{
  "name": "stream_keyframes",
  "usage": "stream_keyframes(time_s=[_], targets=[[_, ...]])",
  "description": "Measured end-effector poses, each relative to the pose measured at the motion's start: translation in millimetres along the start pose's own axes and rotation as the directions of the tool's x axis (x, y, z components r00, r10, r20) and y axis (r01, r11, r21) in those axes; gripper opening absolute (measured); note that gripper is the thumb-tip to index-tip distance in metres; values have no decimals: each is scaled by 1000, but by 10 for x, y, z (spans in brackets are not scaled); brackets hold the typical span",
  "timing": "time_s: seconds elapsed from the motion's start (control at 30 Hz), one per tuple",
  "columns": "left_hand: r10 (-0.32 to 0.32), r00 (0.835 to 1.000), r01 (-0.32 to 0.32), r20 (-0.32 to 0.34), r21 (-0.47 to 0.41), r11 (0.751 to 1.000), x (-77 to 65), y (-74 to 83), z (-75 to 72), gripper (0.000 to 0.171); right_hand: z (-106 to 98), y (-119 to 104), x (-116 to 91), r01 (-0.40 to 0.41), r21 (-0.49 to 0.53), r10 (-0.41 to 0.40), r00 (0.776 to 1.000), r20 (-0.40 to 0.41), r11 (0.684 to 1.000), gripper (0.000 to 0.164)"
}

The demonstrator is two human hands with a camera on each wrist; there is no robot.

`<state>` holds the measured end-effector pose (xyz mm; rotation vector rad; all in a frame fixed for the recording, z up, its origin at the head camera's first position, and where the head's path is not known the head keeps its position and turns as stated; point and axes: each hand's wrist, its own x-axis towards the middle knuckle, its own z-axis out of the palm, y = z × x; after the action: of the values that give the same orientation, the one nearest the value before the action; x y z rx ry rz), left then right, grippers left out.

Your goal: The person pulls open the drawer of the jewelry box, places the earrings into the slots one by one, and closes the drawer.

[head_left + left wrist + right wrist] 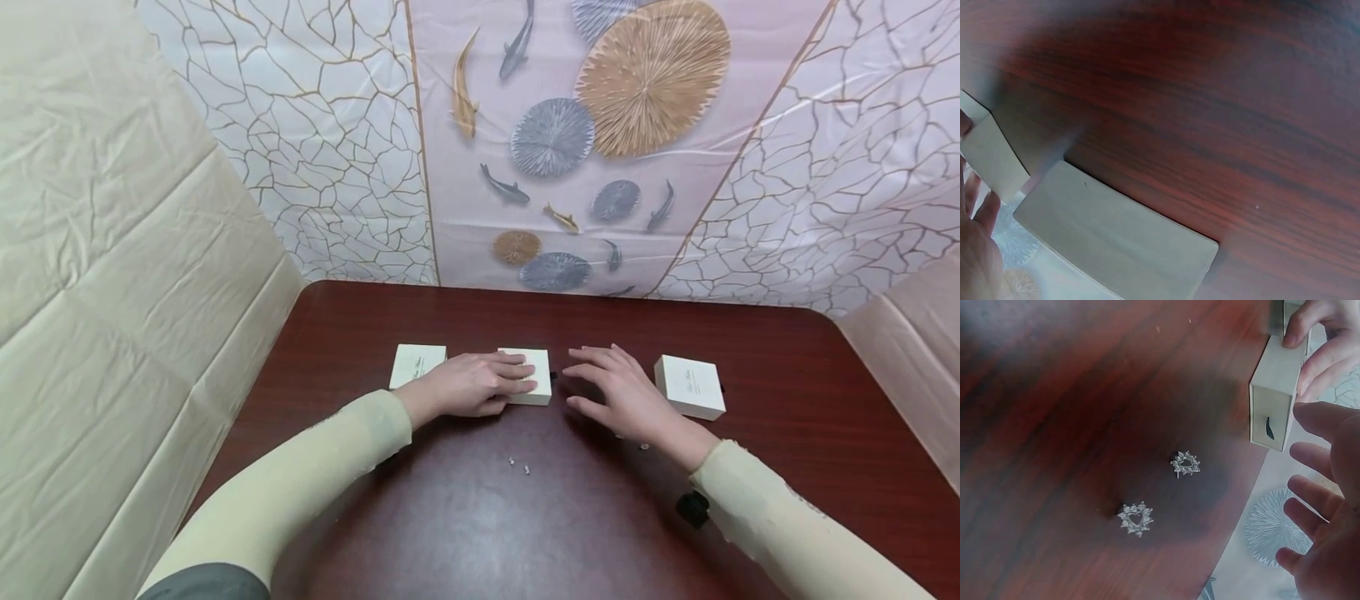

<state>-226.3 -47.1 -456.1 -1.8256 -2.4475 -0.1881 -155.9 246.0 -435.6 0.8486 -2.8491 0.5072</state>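
Note:
A small white jewelry box [538, 392] lies in the middle of the row, with a black ribbon tab [1270, 428] on its right end. My left hand [480, 385] holds this box, fingers across its top and thumb at the near side. Just right of the tab, my right hand [618, 392] hovers with spread fingers and holds nothing. Two sparkly heart-shaped earrings [1185, 463] lie on the table below the right hand; the right forearm partly hides them in the head view. Two smaller studs [519, 466] rest nearer the front.
Another white box [416, 364] sits at the left, partly behind the left hand. A third box [690, 386] stands to the right of the right hand. The dark red wooden table [465, 533] meets a patterned cloth backdrop [360, 167] at its far edge.

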Motion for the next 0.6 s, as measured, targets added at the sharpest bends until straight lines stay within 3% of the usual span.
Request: stream_keyframes(time_s=[0.6], targets=[[0, 1000, 0, 4, 5, 1000, 0, -7, -6, 49, 79, 106, 270, -29, 39, 28, 999, 35, 999, 24]])
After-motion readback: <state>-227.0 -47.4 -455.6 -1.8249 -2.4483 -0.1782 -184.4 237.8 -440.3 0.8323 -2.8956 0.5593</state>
